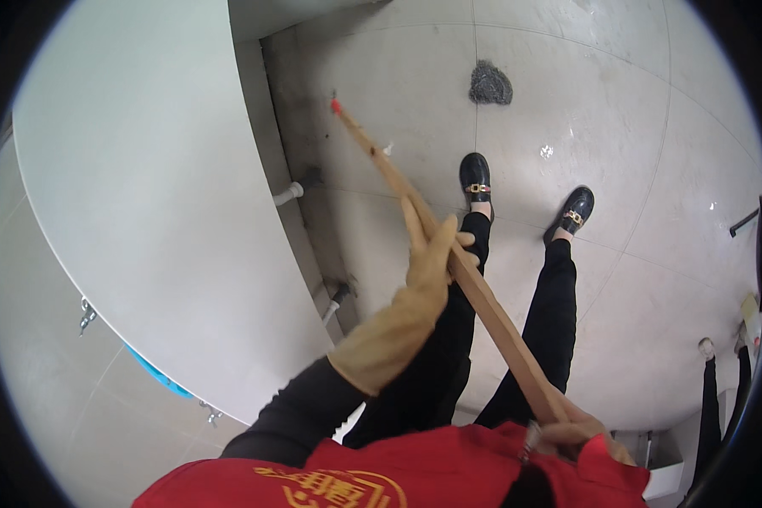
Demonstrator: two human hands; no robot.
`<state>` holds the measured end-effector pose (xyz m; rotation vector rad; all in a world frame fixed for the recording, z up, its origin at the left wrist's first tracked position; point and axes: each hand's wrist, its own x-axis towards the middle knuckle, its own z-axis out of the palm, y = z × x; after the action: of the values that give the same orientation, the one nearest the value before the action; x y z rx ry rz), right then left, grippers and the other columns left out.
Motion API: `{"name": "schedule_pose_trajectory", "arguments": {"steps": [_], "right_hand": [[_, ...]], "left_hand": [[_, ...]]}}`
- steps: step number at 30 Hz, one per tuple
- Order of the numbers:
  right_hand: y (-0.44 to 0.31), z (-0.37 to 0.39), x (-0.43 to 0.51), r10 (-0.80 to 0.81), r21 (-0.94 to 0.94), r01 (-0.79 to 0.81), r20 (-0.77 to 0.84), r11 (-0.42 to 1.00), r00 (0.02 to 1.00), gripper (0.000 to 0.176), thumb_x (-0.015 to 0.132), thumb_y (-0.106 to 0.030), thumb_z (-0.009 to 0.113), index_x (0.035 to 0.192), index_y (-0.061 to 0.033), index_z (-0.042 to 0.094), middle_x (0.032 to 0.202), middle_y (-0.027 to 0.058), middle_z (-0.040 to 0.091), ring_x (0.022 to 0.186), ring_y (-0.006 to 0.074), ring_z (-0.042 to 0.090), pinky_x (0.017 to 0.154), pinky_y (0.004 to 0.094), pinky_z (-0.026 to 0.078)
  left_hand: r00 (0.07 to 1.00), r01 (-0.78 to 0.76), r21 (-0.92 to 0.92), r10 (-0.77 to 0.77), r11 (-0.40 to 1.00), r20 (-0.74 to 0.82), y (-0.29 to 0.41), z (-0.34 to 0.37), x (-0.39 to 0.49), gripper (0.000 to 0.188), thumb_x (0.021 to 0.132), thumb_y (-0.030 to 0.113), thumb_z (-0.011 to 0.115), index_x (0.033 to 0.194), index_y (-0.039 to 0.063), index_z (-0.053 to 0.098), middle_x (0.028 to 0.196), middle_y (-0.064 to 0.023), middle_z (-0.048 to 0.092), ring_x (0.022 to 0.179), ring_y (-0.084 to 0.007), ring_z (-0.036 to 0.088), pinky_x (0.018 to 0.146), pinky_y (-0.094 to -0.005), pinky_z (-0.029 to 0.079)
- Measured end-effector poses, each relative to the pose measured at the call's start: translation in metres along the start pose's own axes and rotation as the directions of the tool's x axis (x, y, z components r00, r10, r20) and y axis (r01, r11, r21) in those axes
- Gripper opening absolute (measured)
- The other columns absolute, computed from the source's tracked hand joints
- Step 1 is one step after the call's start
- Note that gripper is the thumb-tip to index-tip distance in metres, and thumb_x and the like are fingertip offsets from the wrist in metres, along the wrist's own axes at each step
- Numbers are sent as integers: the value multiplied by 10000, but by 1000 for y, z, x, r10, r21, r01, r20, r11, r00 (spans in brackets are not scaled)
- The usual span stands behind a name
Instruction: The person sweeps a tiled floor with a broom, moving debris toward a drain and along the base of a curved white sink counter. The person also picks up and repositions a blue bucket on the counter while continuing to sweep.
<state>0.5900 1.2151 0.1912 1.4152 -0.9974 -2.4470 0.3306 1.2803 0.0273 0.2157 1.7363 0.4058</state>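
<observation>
A long squared wooden stick [501, 324] runs slantwise in front of my body, its far end tipped with a red piece [335, 106] and a thin dark point. My left hand [435, 260], in a tan rubber glove, grips the stick near its middle. At the stick's near end, by my red apron [368, 470], my right hand [571, 432] is closed around the wood; the red cloth partly hides it. Beyond my black shoes, a dark grey steel-wool-like patch [490, 83] lies on the floor [597, 114].
A large white panel [165, 209] fills the left, with white pipes [290, 193] below it. Metal taps [86, 315] and a blue basin edge [158, 373] show beyond. At the right are another person's legs [709, 406] and a dark object with a bar.
</observation>
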Motion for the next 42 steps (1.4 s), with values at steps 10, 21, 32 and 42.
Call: {"name": "schedule_pose_trajectory", "arguments": {"steps": [10,21,32,42], "right_hand": [[-60,42,57,-216,42,220,432,975,876,683,957,-115,574,1583,-140,300,742,58,562,400,99,396,345,229,288],[-157,138,167,-295,113,282,563,953,772,405,985,-117,565,1376,-81,465,822,39,588,442,41,396,325,182,306],[-107,143,199,-309,223,218,581,950,753,318,985,-259,652,1271,-201,526,791,-11,541,451,49,366,358,191,257],[-50,39,170,-288,-10,313,364,950,886,604,936,-93,606,1502,-132,400,813,41,590,411,67,372,360,204,272]], "left_hand": [[975,-123,88,137,989,-178,66,-35,86,815,957,248,561,1628,341,107,979,-76,668,640,-184,538,566,-377,509],[962,-80,71,95,994,-255,123,-141,233,794,1008,277,530,1636,309,44,1046,-159,724,723,-223,589,581,-418,525],[916,-56,207,133,977,-379,91,-170,217,727,1035,397,537,1630,298,131,932,-58,717,806,-188,622,629,-402,545],[941,-297,-25,288,955,-177,22,-64,164,725,1017,229,546,1615,291,141,889,-79,607,655,-155,591,495,-307,519]]}}
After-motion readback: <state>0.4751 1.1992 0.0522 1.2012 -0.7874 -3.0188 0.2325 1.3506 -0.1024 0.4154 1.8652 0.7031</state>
